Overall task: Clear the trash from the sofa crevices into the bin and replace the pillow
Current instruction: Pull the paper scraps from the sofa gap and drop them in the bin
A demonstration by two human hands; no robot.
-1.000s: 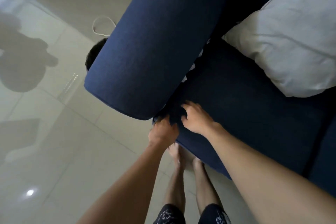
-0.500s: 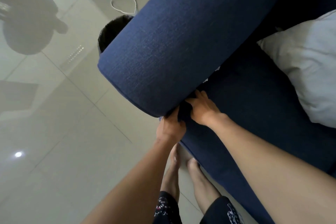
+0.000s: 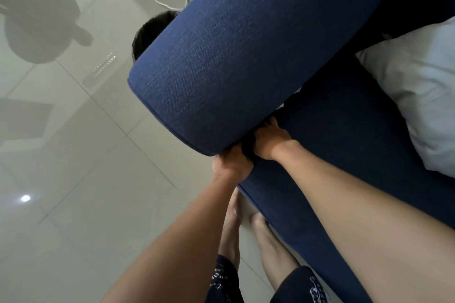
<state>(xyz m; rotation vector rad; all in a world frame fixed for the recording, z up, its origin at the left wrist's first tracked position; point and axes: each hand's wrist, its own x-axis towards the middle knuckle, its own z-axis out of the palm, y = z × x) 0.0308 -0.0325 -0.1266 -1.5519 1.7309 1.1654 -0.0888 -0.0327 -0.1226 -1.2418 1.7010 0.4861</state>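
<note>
Crevice step: left hand [image 3: 231, 162] & right hand [image 3: 268, 139] dug in btwn armrest [image 3: 221, 56] & seat [image 3: 344, 155], fingers hidden (grip unclear). Next: pull trash [image 3: 280, 106], drop in bin [image 3: 150, 37]. Pillow [image 3: 418, 96] waits on seat.

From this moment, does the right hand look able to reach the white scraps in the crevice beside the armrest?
Probably yes. The right hand is already at the crevice's front end, and the white scraps lie just further along the same gap, with only the armrest overhanging them.
</note>
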